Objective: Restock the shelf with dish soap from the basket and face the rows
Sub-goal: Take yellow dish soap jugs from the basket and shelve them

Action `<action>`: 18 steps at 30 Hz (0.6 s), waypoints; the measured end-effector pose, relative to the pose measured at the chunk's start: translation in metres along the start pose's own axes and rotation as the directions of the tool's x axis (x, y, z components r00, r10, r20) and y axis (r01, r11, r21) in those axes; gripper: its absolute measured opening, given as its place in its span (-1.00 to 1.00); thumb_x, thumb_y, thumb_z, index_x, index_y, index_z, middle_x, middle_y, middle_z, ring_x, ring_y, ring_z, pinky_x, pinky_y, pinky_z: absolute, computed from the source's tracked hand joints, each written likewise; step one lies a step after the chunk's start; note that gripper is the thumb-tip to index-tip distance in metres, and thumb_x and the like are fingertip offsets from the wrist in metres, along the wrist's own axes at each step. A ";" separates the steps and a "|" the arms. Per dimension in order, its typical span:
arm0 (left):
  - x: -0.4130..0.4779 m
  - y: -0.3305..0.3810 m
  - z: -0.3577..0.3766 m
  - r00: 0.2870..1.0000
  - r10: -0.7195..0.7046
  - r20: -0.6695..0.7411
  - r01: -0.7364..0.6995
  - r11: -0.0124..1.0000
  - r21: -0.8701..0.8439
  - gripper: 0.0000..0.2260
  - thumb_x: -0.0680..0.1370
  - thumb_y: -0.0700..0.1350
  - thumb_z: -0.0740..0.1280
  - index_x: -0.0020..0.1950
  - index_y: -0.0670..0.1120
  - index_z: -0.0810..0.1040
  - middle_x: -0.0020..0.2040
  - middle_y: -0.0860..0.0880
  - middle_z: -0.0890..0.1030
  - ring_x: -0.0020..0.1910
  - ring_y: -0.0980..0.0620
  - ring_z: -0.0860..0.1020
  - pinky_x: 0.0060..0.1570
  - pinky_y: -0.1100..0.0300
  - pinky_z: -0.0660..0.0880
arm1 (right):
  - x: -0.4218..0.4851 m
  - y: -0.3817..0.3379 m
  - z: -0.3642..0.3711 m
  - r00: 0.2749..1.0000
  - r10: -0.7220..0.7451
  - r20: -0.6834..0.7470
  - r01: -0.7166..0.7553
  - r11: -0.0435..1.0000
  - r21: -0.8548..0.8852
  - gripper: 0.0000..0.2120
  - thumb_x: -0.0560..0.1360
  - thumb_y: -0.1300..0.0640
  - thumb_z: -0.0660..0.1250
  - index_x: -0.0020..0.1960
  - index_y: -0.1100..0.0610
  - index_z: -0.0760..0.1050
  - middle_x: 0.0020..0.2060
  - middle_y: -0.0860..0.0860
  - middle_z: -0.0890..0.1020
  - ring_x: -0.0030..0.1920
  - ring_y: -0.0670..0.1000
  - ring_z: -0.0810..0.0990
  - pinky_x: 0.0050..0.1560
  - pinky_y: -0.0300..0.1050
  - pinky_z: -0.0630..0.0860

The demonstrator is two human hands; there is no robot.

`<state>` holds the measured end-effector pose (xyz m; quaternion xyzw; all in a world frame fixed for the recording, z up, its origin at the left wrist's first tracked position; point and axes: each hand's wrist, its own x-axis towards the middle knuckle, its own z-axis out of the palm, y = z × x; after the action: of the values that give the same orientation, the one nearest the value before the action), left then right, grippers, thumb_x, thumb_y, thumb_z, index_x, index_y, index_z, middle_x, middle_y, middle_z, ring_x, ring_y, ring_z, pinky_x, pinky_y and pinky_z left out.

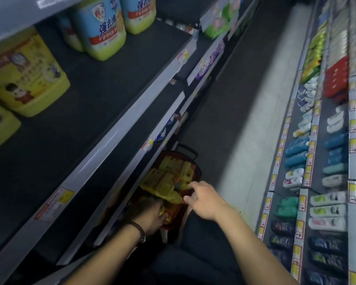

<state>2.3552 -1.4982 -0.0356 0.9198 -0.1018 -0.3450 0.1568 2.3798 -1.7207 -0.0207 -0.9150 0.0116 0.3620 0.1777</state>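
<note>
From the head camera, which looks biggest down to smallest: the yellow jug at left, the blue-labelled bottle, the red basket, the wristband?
1. yellow jug and red basket: about alike, and the jug is nearer.
2. blue-labelled bottle
3. wristband

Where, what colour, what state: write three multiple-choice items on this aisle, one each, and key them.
1. The basket sits: A on a top shelf; B on the floor by the shelving; C on a cart.
2. Its bottles are: A blue; B white; C yellow.
3. The front of the jug shelf is: A bare; B packed; C boxed over.
B: it stands on the floor below the shelves. C: yellow fills the red rim. A: dark board lies bare before the jugs.
</note>
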 end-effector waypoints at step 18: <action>0.098 -0.019 -0.033 0.982 -0.191 0.007 0.189 0.963 -0.193 -0.51 0.66 0.21 0.19 0.58 0.11 0.35 0.48 -0.01 0.50 0.38 -0.10 0.52 0.31 0.09 0.45 | 0.172 0.001 -0.019 0.930 -0.046 0.364 0.183 0.917 -0.353 -0.41 0.69 -0.20 0.04 0.63 0.03 0.36 0.60 0.14 0.39 0.51 0.19 0.43 0.59 0.10 0.34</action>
<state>2.4508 -1.5025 -0.0779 0.9078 0.0217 -0.3613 0.2117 2.5193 -1.7099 -0.1226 -0.8523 -0.1449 0.5023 0.0169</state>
